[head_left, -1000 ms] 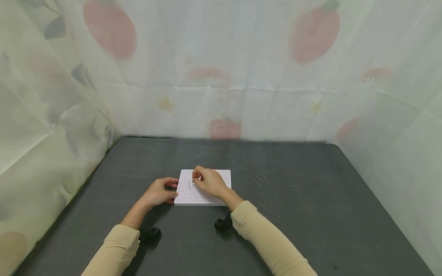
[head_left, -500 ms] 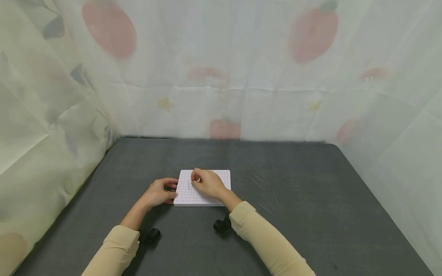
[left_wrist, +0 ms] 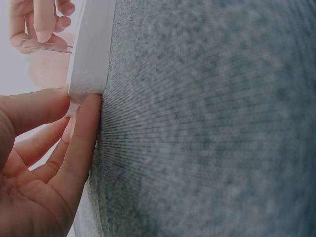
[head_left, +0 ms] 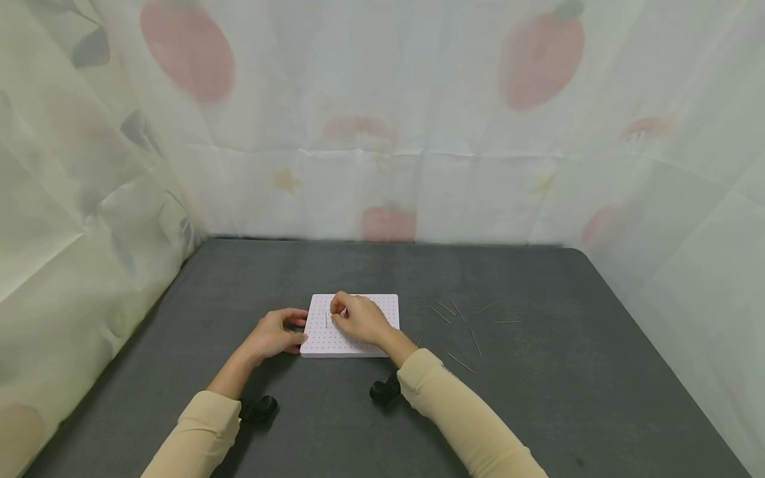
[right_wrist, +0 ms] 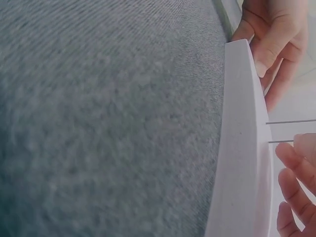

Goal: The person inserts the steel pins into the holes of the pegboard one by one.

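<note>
A white pegboard (head_left: 323, 346) with rows of small holes lies flat on the dark table. At its left edge, my left hand (head_left: 275, 336) holds the board, thumb against the upper edge and fingers along the side. One thin metal pin (head_left: 326, 319) stands upright near the board's left side. Just right of it, my right hand (head_left: 363, 318) pinches a second pin (right_wrist: 280, 142) between thumb and index finger. In the right wrist view, this pin's lower end meets the board's top face, parallel to the standing one. The right hand covers much of the board's middle.
Several loose metal pins, among them a front one (head_left: 461, 363) and a far right one (head_left: 507, 322), lie scattered on the table (head_left: 568, 398) right of the board. Black wrist devices (head_left: 259, 409) sit below both wrists. A printed curtain (head_left: 466, 99) closes off the back and sides.
My right hand has shifted slightly left and its fingertips have come lower over the board, covering the pin that showed beneath them. The left hand has stayed at the board's edge.
</note>
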### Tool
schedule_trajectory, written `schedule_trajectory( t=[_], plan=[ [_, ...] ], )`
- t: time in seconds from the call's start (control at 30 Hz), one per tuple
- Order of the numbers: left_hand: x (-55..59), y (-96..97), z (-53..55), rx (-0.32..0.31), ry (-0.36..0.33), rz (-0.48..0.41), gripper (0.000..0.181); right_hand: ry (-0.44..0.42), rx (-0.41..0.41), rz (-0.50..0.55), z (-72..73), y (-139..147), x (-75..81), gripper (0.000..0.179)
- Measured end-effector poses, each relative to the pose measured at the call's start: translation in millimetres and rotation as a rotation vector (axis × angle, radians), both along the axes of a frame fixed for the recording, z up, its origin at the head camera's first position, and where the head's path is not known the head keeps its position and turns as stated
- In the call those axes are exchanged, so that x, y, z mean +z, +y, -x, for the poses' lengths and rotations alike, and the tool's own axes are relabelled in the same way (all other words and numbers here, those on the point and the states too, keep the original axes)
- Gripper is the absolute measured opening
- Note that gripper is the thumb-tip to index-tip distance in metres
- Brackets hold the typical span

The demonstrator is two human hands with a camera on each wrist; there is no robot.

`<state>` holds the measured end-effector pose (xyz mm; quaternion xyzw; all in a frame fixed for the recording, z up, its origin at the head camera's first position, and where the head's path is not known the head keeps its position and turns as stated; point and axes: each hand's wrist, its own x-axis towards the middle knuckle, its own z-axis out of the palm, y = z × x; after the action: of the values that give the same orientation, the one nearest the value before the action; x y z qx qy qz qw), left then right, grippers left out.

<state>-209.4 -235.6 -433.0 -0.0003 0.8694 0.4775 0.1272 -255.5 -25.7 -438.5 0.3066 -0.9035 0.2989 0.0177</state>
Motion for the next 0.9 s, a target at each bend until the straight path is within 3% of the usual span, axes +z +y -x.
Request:
schedule_trajectory(
  t=[0.43, 0.9],
  plan=[
    [-1.0, 0.8, 1.4, 0.003, 0.006, 0.013, 0.056, 0.029, 0.035, -0.043, -0.2, 24.4, 12.3, 0.011],
    [-3.3, -0.9, 2.9, -0.001, 0.006, 0.019, 0.056, 0.048, 0.087, -0.014, 3.2, 70.8, 25.3, 0.013]
  ],
)
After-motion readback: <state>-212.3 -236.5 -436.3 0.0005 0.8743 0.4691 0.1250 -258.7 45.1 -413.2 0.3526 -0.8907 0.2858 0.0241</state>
